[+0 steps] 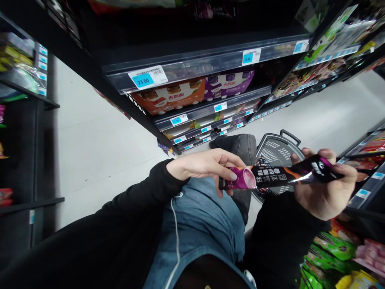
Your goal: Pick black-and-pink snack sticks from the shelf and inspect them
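I hold a long black and purple snack packet (279, 176) flat in front of me with both hands. My left hand (207, 164) pinches its left end, thumb on top of the purple part. My right hand (325, 188) is closed round its right end, fingers curled over the top. Just behind and below the packet stands a grey shopping basket (278, 150) on the floor.
Black store shelves (192, 68) with blue price tags and boxed goods rise ahead. More shelves with bright packets stand at the right (345, 249) and at the left (24, 80). A pale floor aisle (99, 148) runs on the left. My knee in grey trousers (240, 146) is beside the basket.
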`<state>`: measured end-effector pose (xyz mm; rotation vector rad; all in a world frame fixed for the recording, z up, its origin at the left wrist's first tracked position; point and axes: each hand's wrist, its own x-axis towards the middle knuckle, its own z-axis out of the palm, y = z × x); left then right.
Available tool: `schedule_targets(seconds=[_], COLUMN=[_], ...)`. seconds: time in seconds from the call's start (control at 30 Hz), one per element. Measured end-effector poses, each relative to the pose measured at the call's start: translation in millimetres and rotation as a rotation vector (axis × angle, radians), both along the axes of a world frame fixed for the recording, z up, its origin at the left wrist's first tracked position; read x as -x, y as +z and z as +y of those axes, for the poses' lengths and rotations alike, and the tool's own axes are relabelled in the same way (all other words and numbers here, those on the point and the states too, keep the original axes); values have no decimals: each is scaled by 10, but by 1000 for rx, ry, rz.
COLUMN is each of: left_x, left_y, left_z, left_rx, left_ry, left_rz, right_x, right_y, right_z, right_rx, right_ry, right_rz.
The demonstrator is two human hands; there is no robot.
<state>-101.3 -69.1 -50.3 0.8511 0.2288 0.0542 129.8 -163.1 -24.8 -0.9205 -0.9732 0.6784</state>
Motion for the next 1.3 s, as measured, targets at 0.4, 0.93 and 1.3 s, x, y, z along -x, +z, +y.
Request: schedule_targets(seconds=[0.4, 0.93, 1.3], left_x=[1, 114, 47], left_y=[49, 23, -7], left_z=[29, 81, 60], left_rx=[-824, -918, -629], left_ry=[353, 381, 427], left_rz=[190, 194, 123], right_x=[96, 102, 75], right_y=[-236, -277, -321], right_z=[69, -54, -182], right_rx=[156, 253, -258], right_ry=[-330, -438, -213], right_rz=[24, 19, -225])
